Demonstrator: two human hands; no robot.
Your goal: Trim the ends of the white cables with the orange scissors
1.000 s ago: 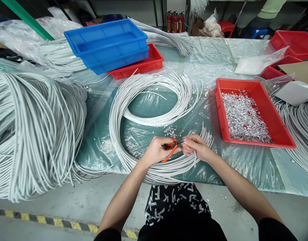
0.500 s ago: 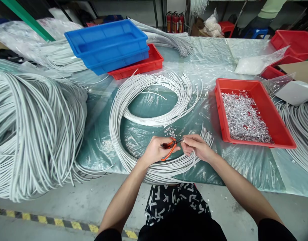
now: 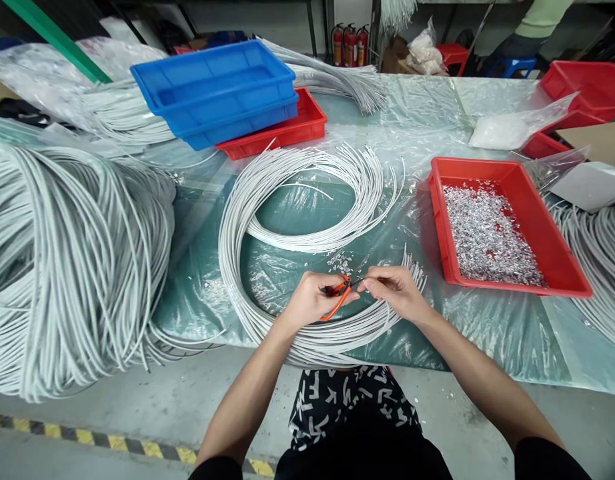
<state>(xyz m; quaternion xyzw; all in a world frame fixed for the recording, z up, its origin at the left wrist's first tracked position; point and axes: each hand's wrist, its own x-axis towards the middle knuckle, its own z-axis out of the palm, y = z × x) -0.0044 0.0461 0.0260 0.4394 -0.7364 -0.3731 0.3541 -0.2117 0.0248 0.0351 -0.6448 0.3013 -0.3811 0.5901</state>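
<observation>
Orange-handled pliers (image 3: 336, 309) are gripped in the left hand (image 3: 307, 298), and a white cable (image 3: 388, 313) is kinda pinched in the right hand (image 3: 396, 292), right above the coiled bundle (image 3: 317, 340).

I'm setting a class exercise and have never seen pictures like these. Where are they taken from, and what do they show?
No machine here: a camera worn on a person's head looks forward and down at two bare hands. The left hand grips an orange-handled tool; near its tip, the right hand seems to pinch a white cable. On the plastic-covered table lie looped cables, a red tray of shiny bits, and, farther back, blue trays.
</observation>
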